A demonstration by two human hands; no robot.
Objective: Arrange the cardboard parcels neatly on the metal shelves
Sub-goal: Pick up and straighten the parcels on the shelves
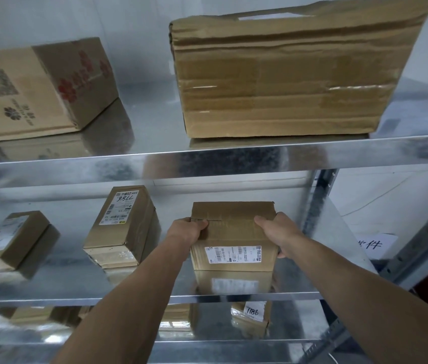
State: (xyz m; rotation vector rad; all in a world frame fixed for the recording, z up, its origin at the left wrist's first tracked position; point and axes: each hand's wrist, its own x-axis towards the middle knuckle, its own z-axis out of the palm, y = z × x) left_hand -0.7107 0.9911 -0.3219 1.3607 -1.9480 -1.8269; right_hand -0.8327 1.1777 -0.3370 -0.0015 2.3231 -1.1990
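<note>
1. Your left hand (pixel 190 231) and right hand (pixel 279 229) grip the labelled parcel (pixel 233 240) by its sides, thumbs on top.
2. It sits on the middle shelf (pixel 63 279), right end, label facing you.
3. The parcel marked 7186 (pixel 122 227) stands apart on its left.

Shelves (pixel 207 158) glossy mirror-like metal; parcels (pixel 233 240) matt cardboard, seemingly taped

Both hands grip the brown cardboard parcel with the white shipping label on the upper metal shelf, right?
No. The head view shows left hand and right hand gripping the brown cardboard parcel with the white shipping label on the middle metal shelf, not the upper metal shelf.
</note>
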